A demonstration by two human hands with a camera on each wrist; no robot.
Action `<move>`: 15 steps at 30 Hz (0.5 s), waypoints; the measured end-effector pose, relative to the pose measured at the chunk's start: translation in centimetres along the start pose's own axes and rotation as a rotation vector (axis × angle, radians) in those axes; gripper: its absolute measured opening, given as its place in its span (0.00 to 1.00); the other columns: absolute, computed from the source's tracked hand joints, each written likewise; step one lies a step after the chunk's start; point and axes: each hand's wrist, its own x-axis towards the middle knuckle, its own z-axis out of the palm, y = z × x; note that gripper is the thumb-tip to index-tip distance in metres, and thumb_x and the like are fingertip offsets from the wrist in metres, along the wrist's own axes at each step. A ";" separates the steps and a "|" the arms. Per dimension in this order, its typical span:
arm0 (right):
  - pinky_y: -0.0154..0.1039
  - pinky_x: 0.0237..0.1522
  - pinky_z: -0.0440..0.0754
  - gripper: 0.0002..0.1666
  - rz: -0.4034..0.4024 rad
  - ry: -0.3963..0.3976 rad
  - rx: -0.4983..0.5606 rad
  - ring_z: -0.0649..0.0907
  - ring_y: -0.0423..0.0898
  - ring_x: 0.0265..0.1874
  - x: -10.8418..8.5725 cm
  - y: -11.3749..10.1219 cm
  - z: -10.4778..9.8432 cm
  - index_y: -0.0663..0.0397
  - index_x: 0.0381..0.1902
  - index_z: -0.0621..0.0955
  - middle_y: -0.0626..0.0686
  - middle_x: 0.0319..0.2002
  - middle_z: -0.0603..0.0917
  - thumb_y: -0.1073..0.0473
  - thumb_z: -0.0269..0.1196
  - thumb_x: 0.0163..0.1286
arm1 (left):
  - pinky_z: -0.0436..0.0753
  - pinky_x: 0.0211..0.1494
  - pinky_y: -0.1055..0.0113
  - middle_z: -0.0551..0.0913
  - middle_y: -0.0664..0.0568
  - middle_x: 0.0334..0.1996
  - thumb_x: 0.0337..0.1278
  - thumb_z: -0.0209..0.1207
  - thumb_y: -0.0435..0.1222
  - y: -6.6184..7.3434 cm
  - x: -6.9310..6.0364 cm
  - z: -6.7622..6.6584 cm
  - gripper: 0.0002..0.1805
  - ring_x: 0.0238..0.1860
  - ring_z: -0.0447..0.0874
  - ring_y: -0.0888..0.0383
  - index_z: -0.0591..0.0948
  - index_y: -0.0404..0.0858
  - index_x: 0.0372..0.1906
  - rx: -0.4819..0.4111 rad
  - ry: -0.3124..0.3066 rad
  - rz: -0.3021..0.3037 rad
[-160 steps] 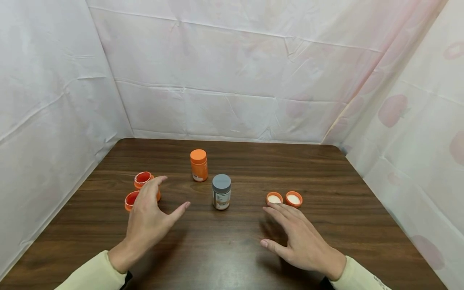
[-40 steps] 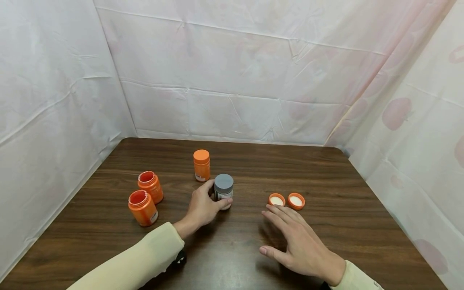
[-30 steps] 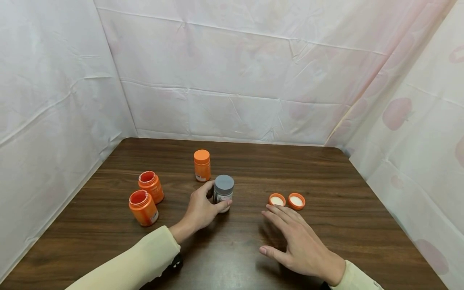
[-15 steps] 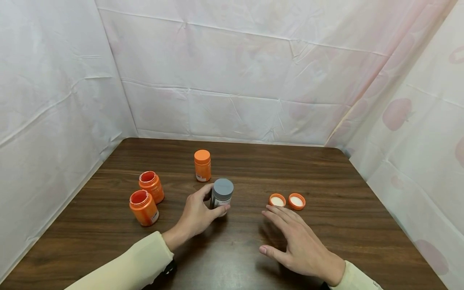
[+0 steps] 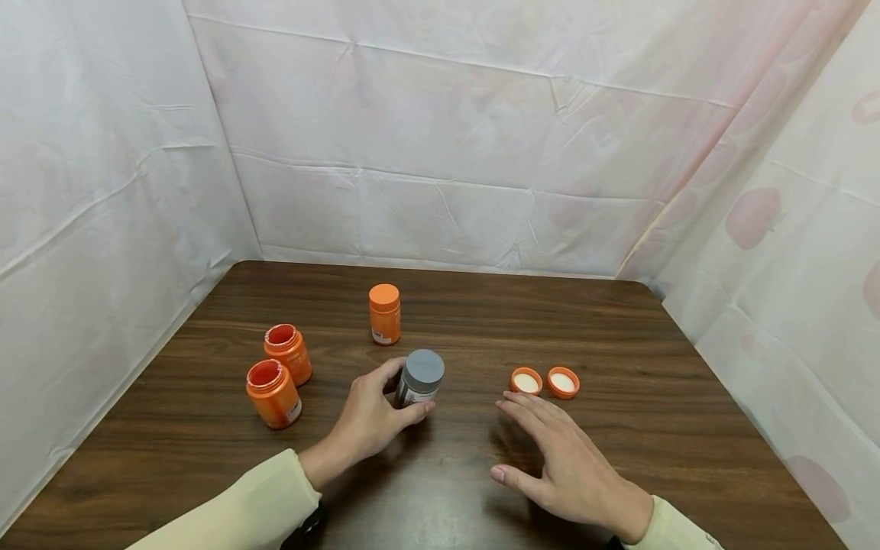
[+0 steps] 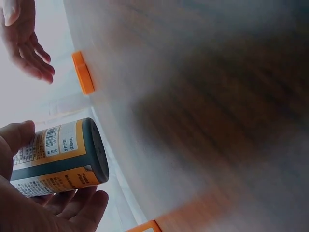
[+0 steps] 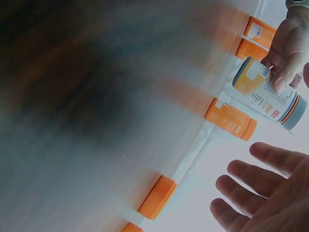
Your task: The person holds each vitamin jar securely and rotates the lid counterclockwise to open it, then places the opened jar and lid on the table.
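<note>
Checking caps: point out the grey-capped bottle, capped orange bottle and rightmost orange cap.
Grey-capped bottle (image 5: 422, 375), head view: its cap.
Capped orange bottle (image 5: 386, 318), head view: upper body.
Rightmost orange cap (image 5: 563, 382), head view: white inside.

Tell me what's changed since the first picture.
The left hand has moved from beside the open orange bottles toward the middle and taken hold of the gray-lidded bottle, which is now lifted off the table and drawn a little toward the person. The open bottles, the closed orange bottle, the two loose lids and the right hand stayed put.
</note>
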 end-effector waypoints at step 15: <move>0.52 0.63 0.75 0.42 0.052 -0.002 0.065 0.72 0.41 0.69 -0.1 -0.4 0.1 0.33 0.73 0.70 0.34 0.70 0.70 0.31 0.68 0.65 | 0.83 0.51 0.57 0.87 0.59 0.47 0.47 0.80 0.38 -0.1 -1.0 -0.2 0.30 0.46 0.86 0.60 0.82 0.48 0.58 0.007 -0.048 0.036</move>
